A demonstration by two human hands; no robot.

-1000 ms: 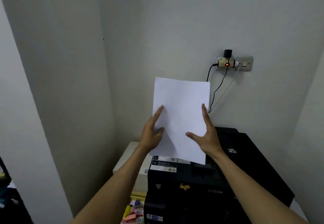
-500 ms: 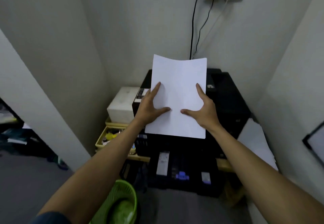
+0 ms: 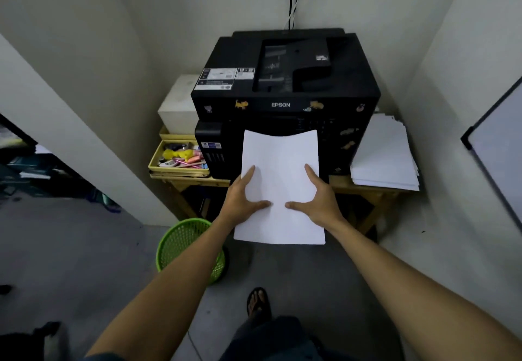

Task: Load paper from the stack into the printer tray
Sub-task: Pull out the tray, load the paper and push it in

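I hold a white sheaf of paper (image 3: 281,163) flat in front of the black Epson printer (image 3: 285,89). My left hand (image 3: 241,199) grips its left edge, thumb on top. My right hand (image 3: 320,199) grips its right edge the same way. The far edge of the paper bows slightly and lies over the printer's lower front, hiding the tray area there. A stack of white paper (image 3: 385,154) lies on the wooden table (image 3: 367,188) to the right of the printer.
A green mesh wastebasket (image 3: 187,250) stands on the floor at the left. A yellow tray of small items (image 3: 179,160) and a white box (image 3: 178,106) sit left of the printer. Walls close in on both sides. My sandalled foot (image 3: 257,302) is below.
The view tilted down from the wall socket to the printer front. Both hands lowered the paper from upright above the printer to flat before its lower front.
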